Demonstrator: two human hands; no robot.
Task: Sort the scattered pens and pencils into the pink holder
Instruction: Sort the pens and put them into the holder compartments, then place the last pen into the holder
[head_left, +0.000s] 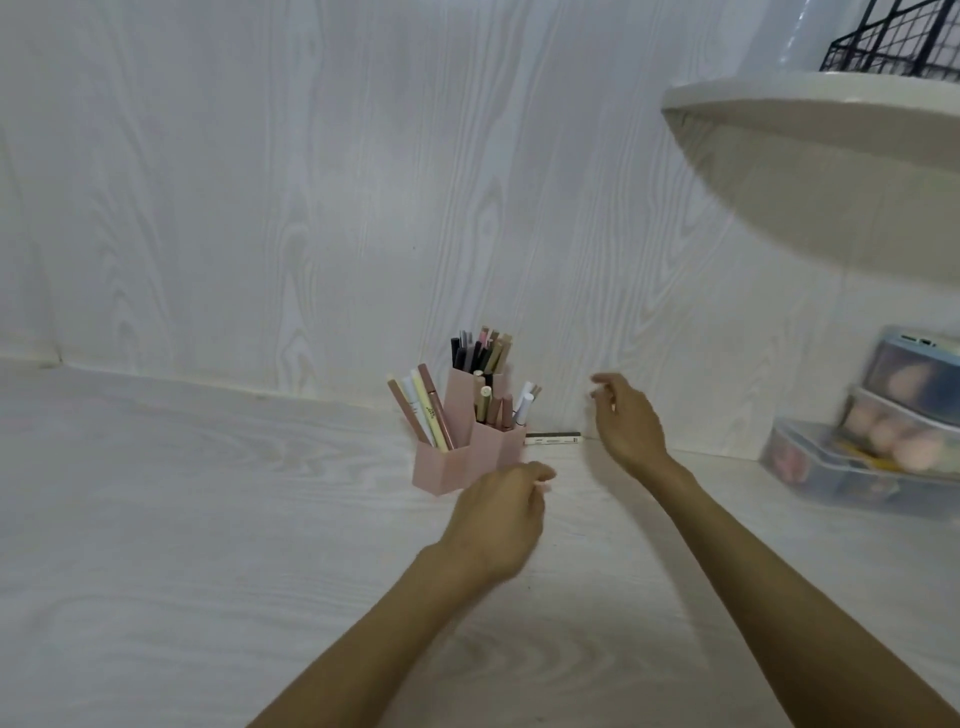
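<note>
The pink holder (441, 467) stands on the white wood-grain table near the back wall, with several hexagonal compartments full of upright pens and pencils (480, 353). One white pen with a dark cap (553, 438) lies flat on the table against the wall, just right of the holder. My left hand (501, 514) hovers in front of the holder's right side, fingers loosely curled, holding nothing that I can see. My right hand (626, 421) is raised right of the lying pen, fingers apart and empty, slightly blurred.
A clear plastic stacked organiser (862, 431) with pink sponges stands at the right against the wall. A white rounded shelf (810, 156) juts out above it, carrying a black wire basket (898, 41). The white table (208, 519) stretches left and toward me.
</note>
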